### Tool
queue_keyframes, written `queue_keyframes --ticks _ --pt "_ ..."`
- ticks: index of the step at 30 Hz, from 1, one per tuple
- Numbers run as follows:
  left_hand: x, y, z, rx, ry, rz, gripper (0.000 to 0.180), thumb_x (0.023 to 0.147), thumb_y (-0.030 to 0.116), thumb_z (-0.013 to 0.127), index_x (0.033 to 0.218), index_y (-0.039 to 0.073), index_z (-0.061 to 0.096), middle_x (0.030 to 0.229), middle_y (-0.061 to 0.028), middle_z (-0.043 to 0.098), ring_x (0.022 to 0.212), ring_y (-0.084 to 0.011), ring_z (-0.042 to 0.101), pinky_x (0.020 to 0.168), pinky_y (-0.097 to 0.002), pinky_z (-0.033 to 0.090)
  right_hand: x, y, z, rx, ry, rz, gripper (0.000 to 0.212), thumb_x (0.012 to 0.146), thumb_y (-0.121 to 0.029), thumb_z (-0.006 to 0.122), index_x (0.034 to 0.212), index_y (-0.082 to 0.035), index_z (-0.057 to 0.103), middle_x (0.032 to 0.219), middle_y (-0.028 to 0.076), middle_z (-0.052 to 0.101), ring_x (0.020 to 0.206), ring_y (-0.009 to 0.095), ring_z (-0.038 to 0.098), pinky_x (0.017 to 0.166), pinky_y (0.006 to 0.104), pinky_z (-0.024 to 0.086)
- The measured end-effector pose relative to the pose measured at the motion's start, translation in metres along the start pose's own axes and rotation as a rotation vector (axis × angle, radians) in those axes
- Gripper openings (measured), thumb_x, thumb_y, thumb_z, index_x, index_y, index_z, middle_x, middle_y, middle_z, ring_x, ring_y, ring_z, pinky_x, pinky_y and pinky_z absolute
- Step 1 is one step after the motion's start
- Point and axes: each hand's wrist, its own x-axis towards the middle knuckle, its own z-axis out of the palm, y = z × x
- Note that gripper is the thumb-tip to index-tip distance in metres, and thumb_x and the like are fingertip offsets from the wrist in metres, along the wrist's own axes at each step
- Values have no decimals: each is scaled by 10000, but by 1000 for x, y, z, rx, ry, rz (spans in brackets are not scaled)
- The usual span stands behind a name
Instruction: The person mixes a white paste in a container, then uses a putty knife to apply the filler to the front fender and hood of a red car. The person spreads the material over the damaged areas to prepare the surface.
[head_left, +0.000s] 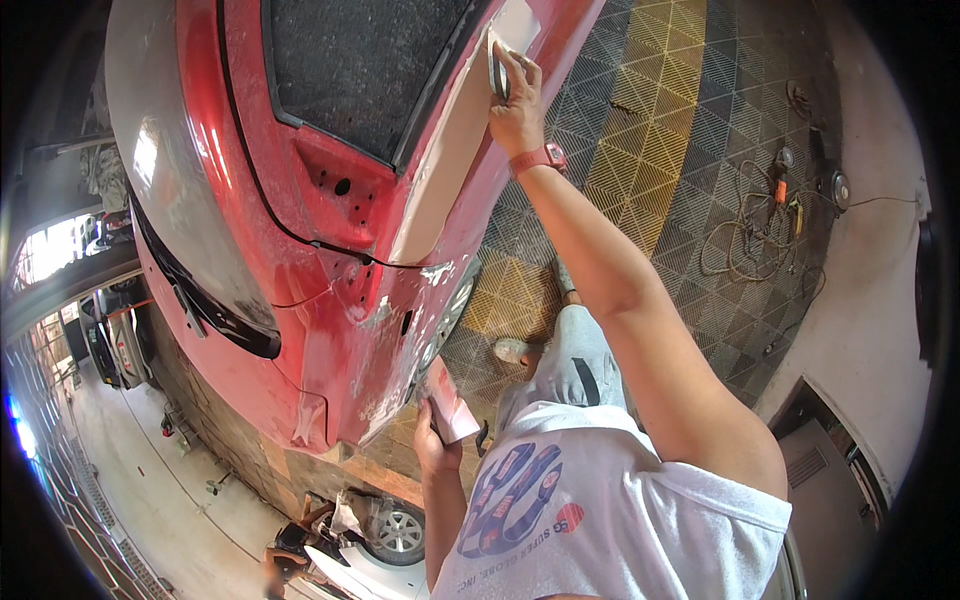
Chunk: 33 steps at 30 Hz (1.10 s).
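Note:
A red car body (pixel 310 290) fills the upper left, its paint dulled and patched. Along its side runs a long beige strip of filler (pixel 440 180), with a whiter patch (pixel 515 28) at the far end. My right hand (pixel 517 112), with a red watch at the wrist, reaches far forward. Its fingers close on a thin, flat putty spreader (pixel 497 72) against the filler. Low by the car's corner, my left hand (pixel 437 445) grips a flat board (pixel 450 402) with pink and white smears. Some of the left fingers are hidden under it.
Patterned grey and yellow tiles (pixel 650 110) cover the floor. Coiled cords (pixel 750 225) and a small power tool (pixel 783 160) lie on the right near the white wall (pixel 870 240). A white car (pixel 375 565) stands at lower left, with another person (pixel 290 550) beside it.

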Motion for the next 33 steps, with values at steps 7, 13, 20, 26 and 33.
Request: queue_keyframes --ticks 7,13,20,26,33 --pt "-8 -2 1 -9 22 8 425 1170 324 501 1450 15 584 1273 -85 709 1115 -214 696 977 -363 557 -26 -7 2 -14 -9 -23 787 822 69 636 1524 -286 615 1543 129 541 1300 461 654 1070 533 585" --pt "-10 -5 -6 -7 -16 22 442 1161 325 524 1477 17 565 1330 -85 698 1173 -219 688 1022 -372 546 -48 -12 3 28 -69 3 822 825 124 633 1558 -248 595 1545 140 501 1401 414 574 1123 457 561" --pt "-3 -12 -24 -127 80 -3 444 1144 341 570 1460 28 573 1338 -86 698 1184 -229 688 1040 -387 551 -54 -10 -24 114 -160 79 742 864 79 607 1537 -234 613 1504 177 547 1387 426 575 1150 459 510" --pt "-9 -6 -17 -50 -20 21 445 1141 326 573 1464 21 570 1340 -97 702 1206 -255 690 1051 -400 563 37 16 -25 52 22 -80 754 867 30 519 1581 -209 560 1426 202 574 1334 419 579 1164 445 492" --pt "-14 -12 -9 -117 46 22 424 1148 283 554 1470 9 574 1346 -107 700 1206 -257 693 1045 -405 569 77 15 -10 -54 -26 104 791 865 -27 579 1595 -329 540 1554 132 503 1394 396 584 1157 541 478"
